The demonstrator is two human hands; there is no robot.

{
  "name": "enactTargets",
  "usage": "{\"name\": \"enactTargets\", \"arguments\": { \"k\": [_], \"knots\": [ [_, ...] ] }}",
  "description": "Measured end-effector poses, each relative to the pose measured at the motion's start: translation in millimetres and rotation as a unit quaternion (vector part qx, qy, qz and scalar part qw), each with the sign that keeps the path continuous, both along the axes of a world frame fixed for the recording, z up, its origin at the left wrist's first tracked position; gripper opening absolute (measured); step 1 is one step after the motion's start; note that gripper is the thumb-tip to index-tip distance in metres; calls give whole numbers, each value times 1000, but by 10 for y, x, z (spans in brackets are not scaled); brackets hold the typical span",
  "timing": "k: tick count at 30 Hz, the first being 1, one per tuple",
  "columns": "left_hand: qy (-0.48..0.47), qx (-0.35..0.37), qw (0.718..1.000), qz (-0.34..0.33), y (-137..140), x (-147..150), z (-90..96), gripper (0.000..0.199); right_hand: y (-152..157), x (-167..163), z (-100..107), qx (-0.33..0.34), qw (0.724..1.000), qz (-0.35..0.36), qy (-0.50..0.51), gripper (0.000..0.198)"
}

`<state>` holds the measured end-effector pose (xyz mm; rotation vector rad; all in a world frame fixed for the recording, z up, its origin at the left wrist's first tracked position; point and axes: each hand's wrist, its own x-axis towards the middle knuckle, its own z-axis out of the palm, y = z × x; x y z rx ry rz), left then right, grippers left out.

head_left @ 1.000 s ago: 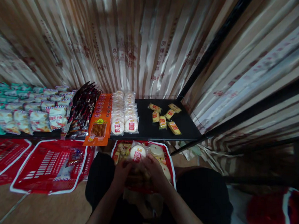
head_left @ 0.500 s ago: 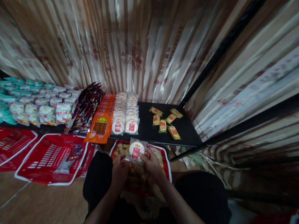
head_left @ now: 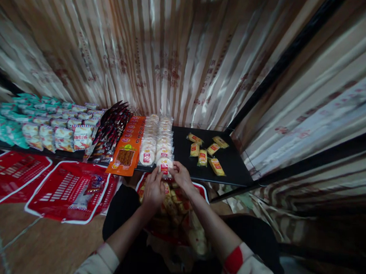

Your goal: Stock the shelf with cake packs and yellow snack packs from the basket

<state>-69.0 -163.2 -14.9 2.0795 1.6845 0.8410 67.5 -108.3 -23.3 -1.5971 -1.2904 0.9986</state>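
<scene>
A round white cracker in a clear wrapper with a red label (head_left: 164, 167) is pinched between both hands at the front edge of the black shelf (head_left: 185, 170). My left hand (head_left: 154, 188) grips its left side, fingers bent. On its right side is my right hand (head_left: 181, 176), thumb and fingers closed on the wrapper. The packet lies against the front of the right-hand row of wrapped white crackers (head_left: 164, 141). A matching row (head_left: 148, 145) stands just left of it. Below my hands, a red basket (head_left: 206, 191) holds many wrapped yellowish snacks (head_left: 170, 204).
Several small yellow packets (head_left: 202, 157) lie loose on the shelf's right side. Leftward stand an orange bag (head_left: 127, 150), dark red packets (head_left: 111, 127), white packs (head_left: 63, 138) and teal packs (head_left: 13, 124). Red baskets (head_left: 49, 193) sit on the floor at left. A black post (head_left: 265, 80) rises at right.
Both hands have carried the wrapped cracker forward from above the basket to the front of the right-hand cracker row. The view has shifted slightly.
</scene>
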Motion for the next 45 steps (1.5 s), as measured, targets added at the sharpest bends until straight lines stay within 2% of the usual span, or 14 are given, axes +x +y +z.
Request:
{"name": "enactTargets", "arguments": {
  "k": [4,10,15,22,34,45],
  "knots": [
    [21,-20,999,-25,120,-13,47,47,127,-23,0,8,999,1,-43,22],
    [43,-29,998,-46,233,-24,7,48,198,-68,-26,20,992,-31,-119,20],
    [64,-24,997,-41,251,6,-30,45,174,-86,-55,51,985,-43,-160,32],
    [68,-14,997,-26,254,30,-83,47,125,-86,-88,99,961,-28,-257,35],
    [126,-20,991,-27,233,49,6,47,92,-70,-85,117,958,-30,-260,37],
    [161,12,986,-44,272,-19,-33,47,111,-111,-86,111,953,-58,-274,33]
  ]
}}
